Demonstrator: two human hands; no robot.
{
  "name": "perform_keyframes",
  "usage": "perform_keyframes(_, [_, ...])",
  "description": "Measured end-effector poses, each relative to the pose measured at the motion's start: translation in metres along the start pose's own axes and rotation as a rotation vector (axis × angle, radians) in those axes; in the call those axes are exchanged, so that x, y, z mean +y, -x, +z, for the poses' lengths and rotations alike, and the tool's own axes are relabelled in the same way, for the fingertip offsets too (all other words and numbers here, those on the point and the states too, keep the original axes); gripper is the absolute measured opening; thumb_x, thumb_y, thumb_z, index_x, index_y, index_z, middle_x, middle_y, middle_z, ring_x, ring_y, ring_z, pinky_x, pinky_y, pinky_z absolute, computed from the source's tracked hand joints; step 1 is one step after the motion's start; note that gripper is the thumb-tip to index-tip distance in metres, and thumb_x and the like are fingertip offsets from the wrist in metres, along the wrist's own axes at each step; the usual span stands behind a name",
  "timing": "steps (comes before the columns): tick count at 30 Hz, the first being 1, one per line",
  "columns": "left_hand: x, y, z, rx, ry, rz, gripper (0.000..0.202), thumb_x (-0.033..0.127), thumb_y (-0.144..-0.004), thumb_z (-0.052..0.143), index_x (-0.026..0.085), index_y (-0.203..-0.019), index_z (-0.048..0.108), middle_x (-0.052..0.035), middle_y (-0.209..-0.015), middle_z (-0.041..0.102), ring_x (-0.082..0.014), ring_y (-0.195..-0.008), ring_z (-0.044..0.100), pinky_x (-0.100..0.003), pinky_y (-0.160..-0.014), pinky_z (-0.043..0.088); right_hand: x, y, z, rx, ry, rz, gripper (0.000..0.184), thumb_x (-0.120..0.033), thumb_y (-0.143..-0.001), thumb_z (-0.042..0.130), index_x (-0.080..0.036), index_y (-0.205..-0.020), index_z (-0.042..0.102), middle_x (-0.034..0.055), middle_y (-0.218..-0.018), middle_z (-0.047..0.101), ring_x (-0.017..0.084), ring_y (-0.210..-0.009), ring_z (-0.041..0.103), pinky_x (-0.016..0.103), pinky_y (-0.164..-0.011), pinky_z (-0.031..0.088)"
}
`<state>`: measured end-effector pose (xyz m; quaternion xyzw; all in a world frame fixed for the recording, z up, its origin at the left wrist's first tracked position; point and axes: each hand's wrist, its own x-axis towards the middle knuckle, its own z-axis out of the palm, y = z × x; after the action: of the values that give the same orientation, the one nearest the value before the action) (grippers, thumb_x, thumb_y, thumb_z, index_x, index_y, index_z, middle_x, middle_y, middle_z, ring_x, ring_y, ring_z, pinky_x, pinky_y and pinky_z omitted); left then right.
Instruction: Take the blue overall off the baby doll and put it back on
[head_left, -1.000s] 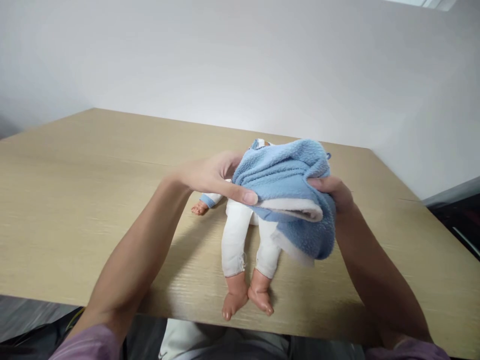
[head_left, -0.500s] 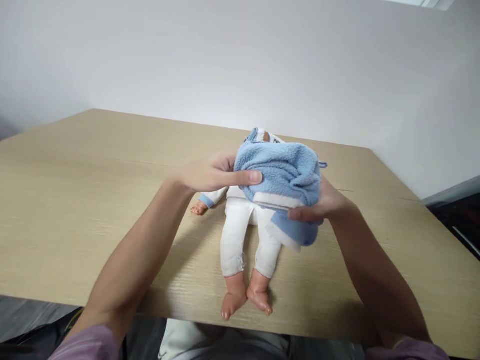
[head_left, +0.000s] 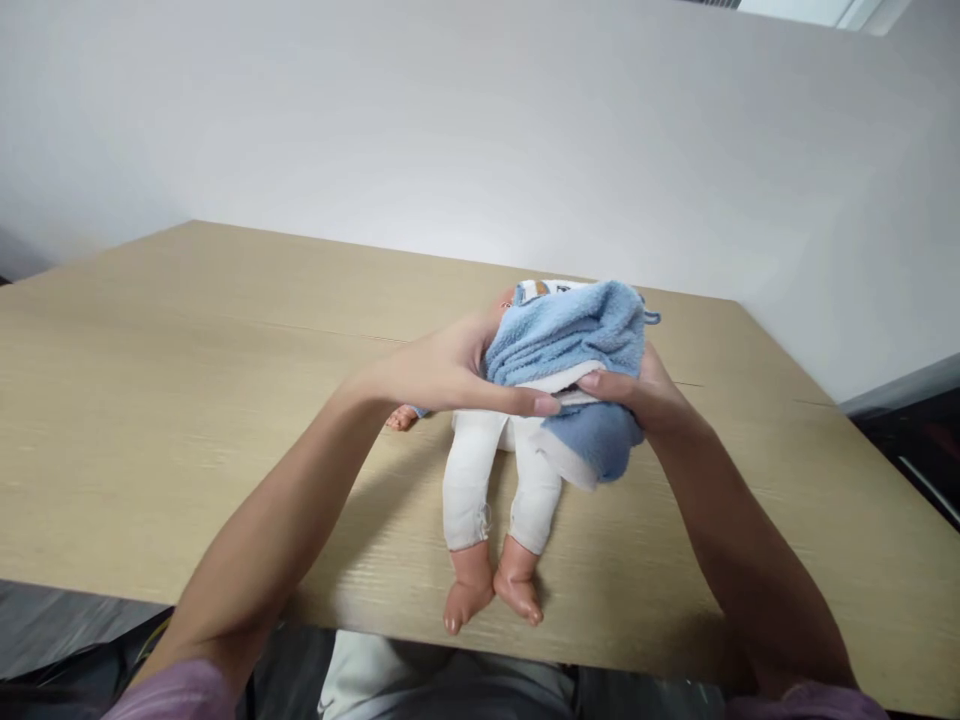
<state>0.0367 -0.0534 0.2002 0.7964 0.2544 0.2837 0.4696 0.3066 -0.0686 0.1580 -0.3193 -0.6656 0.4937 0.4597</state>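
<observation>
Left fingers (head_left: 545,404) lower, right fingers (head_left: 615,386) higher than half second ago.

Quick headcount on your table: one doll, one cloth, two hands

You've got one pale wood-grain table (head_left: 225,330), one doll with white cloth legs (head_left: 469,480), two bare, shiny doll feet (head_left: 469,590) and one small doll hand (head_left: 403,418) showing, plus one fuzzy light-blue cloth with white edging (head_left: 577,330) and one thin blue loop (head_left: 652,318). On your side, two: left hand (head_left: 450,370), right hand (head_left: 645,395). Purple sleeves (head_left: 176,695), also two.
</observation>
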Motion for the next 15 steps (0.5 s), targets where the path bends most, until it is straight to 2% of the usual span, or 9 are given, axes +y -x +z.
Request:
perform_keyframes(3, [0.0,0.017,0.012,0.006,-0.063,-0.026,0.042,0.036,-0.087,0.093,0.019,-0.119,0.071,-0.0052,-0.102,0.078,-0.0244,-0.097,0.078,-0.031,-0.081,0.067,-0.003,0.01,0.003,-0.025,0.06,0.01,0.069,-0.043,-0.08,0.098,-0.022,-0.137,0.066,0.0103,-0.136,0.078,0.035,-0.137,0.072,0.05,-0.121,0.057])
perform_keyframes(6, [-0.006,0.043,0.037,0.096,-0.064,-0.029,0.034,0.032,-0.086,0.086,0.018,-0.114,0.073,-0.0063,-0.11,0.079,-0.0275,-0.105,0.077,-0.035,-0.093,0.066,-0.009,0.028,0.014,-0.045,0.183,0.03,0.056,-0.042,-0.085,0.092,-0.022,-0.132,0.07,0.0098,-0.136,0.077,0.033,-0.134,0.071,0.049,-0.123,0.054])
perform_keyframes(8, [-0.012,0.062,0.062,0.179,-0.017,-0.079,0.036,0.03,-0.083,0.085,0.018,-0.114,0.073,-0.0071,-0.112,0.08,-0.0293,-0.109,0.077,-0.038,-0.099,0.066,-0.012,0.042,0.027,-0.076,0.252,0.088,0.033,-0.039,-0.092,0.083,-0.022,-0.118,0.075,0.0079,-0.123,0.08,0.031,-0.124,0.074,0.047,-0.119,0.056])
perform_keyframes(10, [-0.017,0.081,0.09,0.269,0.118,-0.146,0.044,0.03,-0.08,0.086,0.016,-0.12,0.072,-0.0093,-0.113,0.082,-0.0299,-0.107,0.078,-0.038,-0.095,0.067,-0.014,0.056,0.042,-0.115,0.281,0.145,0.015,-0.034,-0.097,0.074,-0.022,-0.105,0.077,0.0055,-0.109,0.081,0.028,-0.11,0.077,0.045,-0.113,0.059])
perform_keyframes(12, [-0.022,0.096,0.119,0.345,0.261,-0.238,0.052,0.036,-0.083,0.087,0.016,-0.129,0.07,-0.011,-0.113,0.083,-0.03,-0.104,0.08,-0.039,-0.092,0.068,-0.013,0.068,0.058,-0.128,0.293,0.148,0.012,-0.029,-0.098,0.069,-0.022,-0.104,0.077,0.0038,-0.104,0.08,0.025,-0.103,0.076,0.042,-0.11,0.06])
perform_keyframes(15, [-0.029,0.113,0.151,0.476,0.347,-0.336,0.052,0.051,-0.09,0.086,0.017,-0.125,0.071,-0.0102,-0.102,0.082,-0.0318,-0.103,0.081,-0.041,-0.091,0.069,-0.007,0.08,0.073,-0.108,0.329,0.123,0.018,-0.026,-0.094,0.072,-0.022,-0.111,0.076,0.0041,-0.106,0.08,0.023,-0.101,0.075,0.038,-0.105,0.06])
